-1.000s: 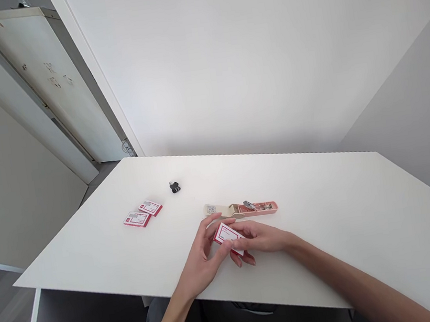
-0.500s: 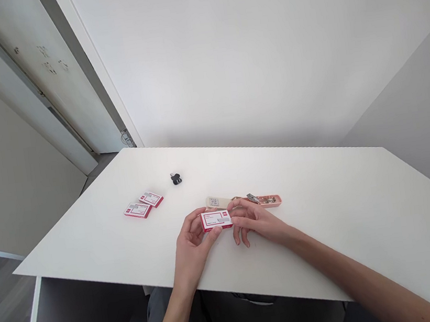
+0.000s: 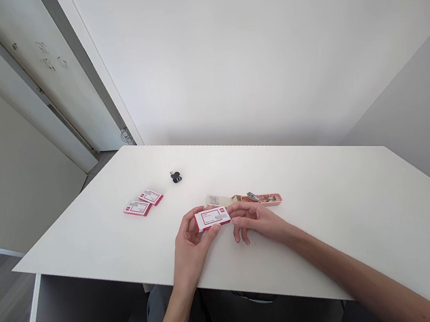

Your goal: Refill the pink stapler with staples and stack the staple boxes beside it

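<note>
My left hand [image 3: 190, 241] is closed around a small white and red cardboard box [image 3: 212, 218], thumb along its near edge and fingers behind it. At the box's right end, the thumb and index finger of my right hand [image 3: 256, 220] close on its corner, while the other fingers curl below, free of the box. Grey and red print shows on its top face. Just behind my hands lies an open cream and pink case [image 3: 273, 198] with small metal pieces in it. Its cream part carries a printed square code and is partly hidden.
Two similar white and red boxes [image 3: 137, 208] lie at the left of the white table [image 3: 327, 230], one touching the other. Behind them sits a small black clip-like object [image 3: 176, 176]. A wall [image 3: 251, 72] rises along the table's back edge.
The box has shifted slightly left and turned, its left end now lower and nearer me. Both hands have stayed almost in place, and the other items lie as before.
</note>
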The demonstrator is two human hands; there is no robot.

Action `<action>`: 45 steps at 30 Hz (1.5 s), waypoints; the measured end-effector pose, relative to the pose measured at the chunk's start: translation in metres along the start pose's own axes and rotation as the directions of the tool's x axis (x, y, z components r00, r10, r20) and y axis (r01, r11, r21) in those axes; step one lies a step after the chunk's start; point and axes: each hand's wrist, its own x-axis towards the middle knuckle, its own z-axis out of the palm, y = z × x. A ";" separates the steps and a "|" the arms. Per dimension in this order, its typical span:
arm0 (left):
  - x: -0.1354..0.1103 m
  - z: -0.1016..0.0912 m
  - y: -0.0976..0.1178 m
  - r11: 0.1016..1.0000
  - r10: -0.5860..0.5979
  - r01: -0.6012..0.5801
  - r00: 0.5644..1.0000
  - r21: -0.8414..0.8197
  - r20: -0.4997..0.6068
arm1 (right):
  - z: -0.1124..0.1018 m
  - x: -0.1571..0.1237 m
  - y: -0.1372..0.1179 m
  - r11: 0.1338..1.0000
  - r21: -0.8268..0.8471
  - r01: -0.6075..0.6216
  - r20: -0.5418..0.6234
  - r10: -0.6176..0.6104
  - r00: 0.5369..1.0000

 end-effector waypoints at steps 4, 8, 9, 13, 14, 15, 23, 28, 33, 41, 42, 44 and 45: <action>-0.001 0.000 0.000 0.999 0.022 -0.022 1.000 0.043 0.011 | -0.002 0.000 0.000 1.000 -0.014 -0.005 0.015 0.005 1.000; -0.002 0.001 0.000 0.998 0.034 -0.038 0.997 0.058 0.073 | -0.002 0.000 0.003 1.000 -0.013 0.003 -0.002 -0.003 1.000; -0.003 0.002 0.000 0.997 0.034 -0.040 0.995 0.069 0.090 | -0.001 0.000 0.003 1.000 -0.020 0.007 -0.011 -0.008 1.000; -0.004 0.003 0.001 0.989 0.043 -0.056 0.994 0.134 0.097 | 0.000 0.001 0.005 0.996 -0.072 0.056 -0.101 -0.063 0.993; -0.004 0.004 0.001 0.988 0.047 -0.059 0.996 0.142 0.081 | 0.000 0.001 0.005 0.994 -0.085 0.073 -0.132 -0.084 0.988; -0.004 0.004 0.000 0.988 0.049 -0.057 0.997 0.141 0.061 | 0.000 0.001 0.006 0.991 -0.099 0.091 -0.162 -0.106 0.981; -0.002 0.004 -0.010 0.994 0.043 -0.042 0.999 0.097 -0.002 | 0.005 -0.002 0.012 0.891 -0.396 0.223 -0.280 -0.348 0.895; -0.003 0.000 -0.014 0.966 0.058 -0.056 0.998 0.254 -0.003 | 0.011 -0.005 0.013 0.745 -0.595 0.301 -0.248 -0.527 0.813; -0.004 0.001 -0.011 0.940 0.107 -0.116 0.993 0.322 0.043 | 0.012 -0.006 0.013 0.660 -0.668 0.344 -0.197 -0.603 0.773; -0.004 0.006 -0.010 0.921 0.128 -0.153 0.987 0.358 0.094 | 0.012 -0.006 0.014 0.686 -0.640 0.346 -0.226 -0.598 0.769; -0.004 0.006 -0.010 0.922 0.126 -0.156 0.986 0.354 0.106 | 0.011 -0.006 0.014 0.702 -0.626 0.339 -0.245 -0.590 0.770; -0.005 0.007 -0.011 0.922 0.120 -0.160 0.984 0.353 0.131 | 0.011 -0.006 0.014 0.739 -0.590 0.325 -0.286 -0.568 0.772; -0.005 0.008 -0.011 0.920 0.116 -0.160 0.983 0.358 0.140 | 0.010 -0.006 0.014 0.758 -0.568 0.320 -0.305 -0.555 0.774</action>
